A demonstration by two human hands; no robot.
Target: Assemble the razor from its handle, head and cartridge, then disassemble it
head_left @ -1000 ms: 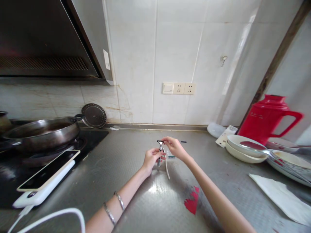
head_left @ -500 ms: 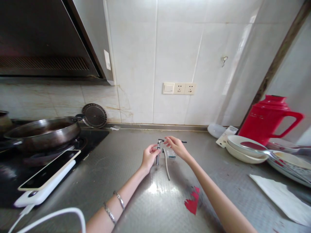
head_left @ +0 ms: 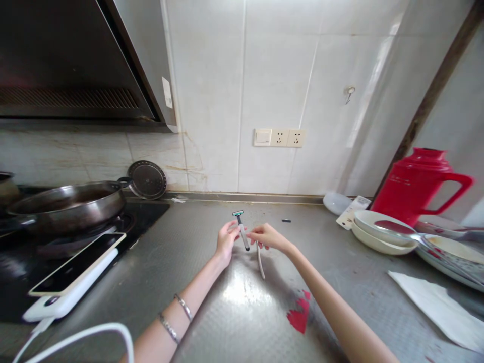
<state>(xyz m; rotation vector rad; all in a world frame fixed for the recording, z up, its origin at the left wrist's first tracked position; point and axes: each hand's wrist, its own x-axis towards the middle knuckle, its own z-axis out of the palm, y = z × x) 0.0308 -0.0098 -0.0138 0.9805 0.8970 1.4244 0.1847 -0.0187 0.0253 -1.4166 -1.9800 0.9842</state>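
Near the middle of the steel counter, a razor [head_left: 243, 234] with a grey and black handle is held tilted, its head at the upper left. My left hand [head_left: 226, 241] is closed on the handle from the left. From the right, my right hand [head_left: 267, 237] has its fingers pinched together at the lower part of the handle; whether they grip it is hard to tell. A thin grey strip [head_left: 261, 264] lies on the counter just below my right hand. A small black piece [head_left: 286, 221] lies beyond that hand, to the right.
On the left are a pan [head_left: 71, 204] on the stove and a phone [head_left: 79, 264] on a white device with a cable. A red jug [head_left: 414, 186], bowls [head_left: 381, 242] and white paper [head_left: 438, 310] are at right. Red scraps [head_left: 299, 317] lie in front.
The razor has turned, its head now tilted left and facing me. My right hand has moved down and left from beside the head to the handle's lower part.
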